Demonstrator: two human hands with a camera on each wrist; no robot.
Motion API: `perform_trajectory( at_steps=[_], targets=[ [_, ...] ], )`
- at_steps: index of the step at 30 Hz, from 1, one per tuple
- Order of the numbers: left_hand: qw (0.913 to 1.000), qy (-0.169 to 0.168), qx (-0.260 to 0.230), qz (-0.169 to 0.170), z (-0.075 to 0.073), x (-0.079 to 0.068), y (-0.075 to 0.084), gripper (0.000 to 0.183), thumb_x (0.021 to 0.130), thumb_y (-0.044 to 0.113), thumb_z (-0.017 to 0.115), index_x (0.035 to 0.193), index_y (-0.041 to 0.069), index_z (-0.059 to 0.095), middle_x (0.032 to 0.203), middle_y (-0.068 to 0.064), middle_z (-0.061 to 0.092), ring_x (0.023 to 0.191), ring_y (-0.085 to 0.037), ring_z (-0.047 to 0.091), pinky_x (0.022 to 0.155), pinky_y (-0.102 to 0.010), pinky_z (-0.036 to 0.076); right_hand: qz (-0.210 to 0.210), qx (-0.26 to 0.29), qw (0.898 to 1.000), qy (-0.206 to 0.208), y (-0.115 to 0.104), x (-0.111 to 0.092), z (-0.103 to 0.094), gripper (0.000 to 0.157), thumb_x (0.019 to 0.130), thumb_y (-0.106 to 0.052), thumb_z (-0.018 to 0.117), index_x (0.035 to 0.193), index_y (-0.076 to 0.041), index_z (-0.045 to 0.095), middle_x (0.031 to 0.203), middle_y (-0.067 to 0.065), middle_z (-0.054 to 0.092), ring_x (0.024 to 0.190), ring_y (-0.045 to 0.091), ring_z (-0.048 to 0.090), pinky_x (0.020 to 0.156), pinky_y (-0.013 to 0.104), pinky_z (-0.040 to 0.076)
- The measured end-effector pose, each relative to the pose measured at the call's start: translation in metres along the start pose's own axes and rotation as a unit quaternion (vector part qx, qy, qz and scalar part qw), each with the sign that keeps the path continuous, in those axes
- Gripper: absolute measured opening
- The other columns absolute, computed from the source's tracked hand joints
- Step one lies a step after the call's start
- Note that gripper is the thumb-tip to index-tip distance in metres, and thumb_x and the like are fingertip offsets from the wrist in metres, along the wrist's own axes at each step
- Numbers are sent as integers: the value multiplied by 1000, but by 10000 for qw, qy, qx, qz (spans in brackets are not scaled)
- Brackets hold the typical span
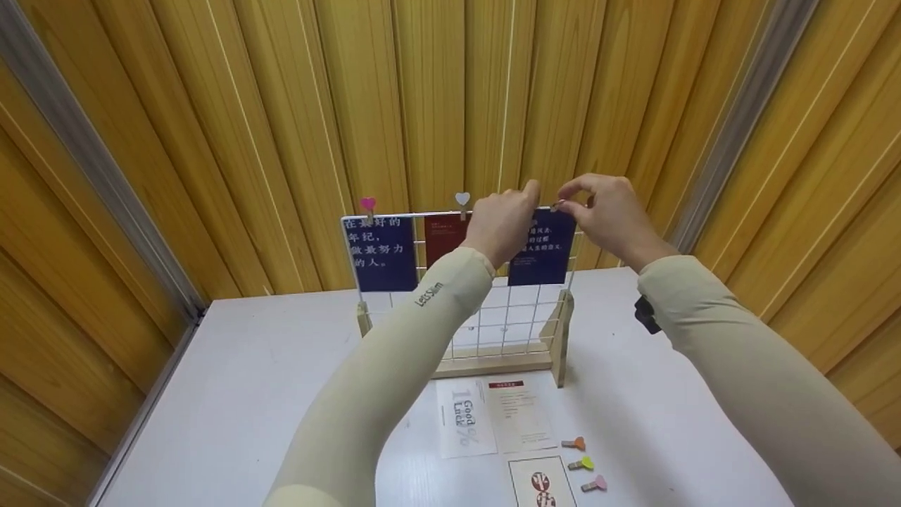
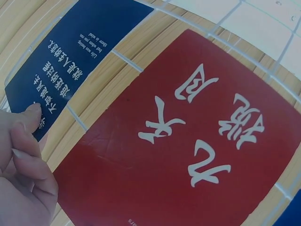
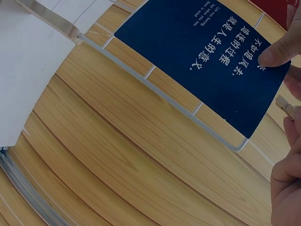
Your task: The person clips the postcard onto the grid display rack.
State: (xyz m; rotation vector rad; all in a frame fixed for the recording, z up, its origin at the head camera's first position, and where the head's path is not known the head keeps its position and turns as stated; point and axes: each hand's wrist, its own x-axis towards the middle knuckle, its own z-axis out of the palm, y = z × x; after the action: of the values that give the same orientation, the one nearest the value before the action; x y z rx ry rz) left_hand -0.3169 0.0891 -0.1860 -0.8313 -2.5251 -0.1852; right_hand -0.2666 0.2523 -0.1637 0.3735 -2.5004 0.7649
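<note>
My left hand point(image 1: 501, 224) pinches the top edge of a dark blue card point(image 2: 77, 59) with white writing, holding it against the right end of a white wire grid rack point(image 1: 490, 305). Just right of it, my right hand point(image 1: 614, 217) pinches a small wooden clothespin point(image 3: 284, 106) near the card's top corner, apart from the card in the right wrist view. A red card point(image 2: 155, 141) hangs in the middle of the grid, partly hidden by my left hand in the head view. Another blue card point(image 1: 383, 260) hangs at the left end.
A pink heart clothespin point(image 1: 368, 204) and a white heart clothespin point(image 1: 462, 201) sit on the grid's top bar. On the white table point(image 1: 211, 394) lie a "Good Luck" card point(image 1: 464, 422), a text card point(image 1: 522, 419), a framed-print card point(image 1: 521, 472) and orange, yellow and pink clothespins point(image 1: 581, 464).
</note>
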Motion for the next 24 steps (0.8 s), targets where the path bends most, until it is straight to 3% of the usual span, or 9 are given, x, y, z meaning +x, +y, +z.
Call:
perform_trajectory(
  at_steps=[6, 10, 17, 24],
  targets=[
    [9999, -117, 38, 12, -3, 2, 1, 18, 101, 17, 58, 118, 12, 58, 96, -3, 72, 76, -18, 69, 61, -33, 58, -36, -159, 9999, -29, -3, 5, 0, 13, 94, -3, 67, 105, 0, 74, 101, 16, 71, 77, 27, 59, 64, 32, 48],
    [9998, -185, 43, -24, -3, 3, 0, 18, 100, 19, 59, 117, 12, 61, 96, -3, 72, 77, -18, 70, 62, -33, 58, -173, -373, 9992, -16, -6, 12, 1, 12, 92, 0, 67, 102, 3, 74, 101, 19, 72, 86, 32, 65, 76, 44, 54],
    [9999, -117, 104, -46, -4, 3, -1, 19, 99, 19, 62, 117, 12, 62, 97, -4, 72, 82, -20, 70, 65, -35, 58, -266, -751, 9968, -75, -12, 23, 0, 12, 90, 3, 68, 98, 2, 77, 96, 19, 73, 92, 36, 66, 86, 49, 52],
    [9999, -159, 19, 7, -4, 3, 2, 22, 103, 14, 54, 123, 13, 63, 101, -3, 72, 84, -18, 71, 69, -33, 59, 18, -839, 9959, -328, -14, 25, -7, 13, 90, 5, 67, 100, 2, 76, 99, 21, 72, 96, 36, 60, 90, 51, 48]
  ],
)
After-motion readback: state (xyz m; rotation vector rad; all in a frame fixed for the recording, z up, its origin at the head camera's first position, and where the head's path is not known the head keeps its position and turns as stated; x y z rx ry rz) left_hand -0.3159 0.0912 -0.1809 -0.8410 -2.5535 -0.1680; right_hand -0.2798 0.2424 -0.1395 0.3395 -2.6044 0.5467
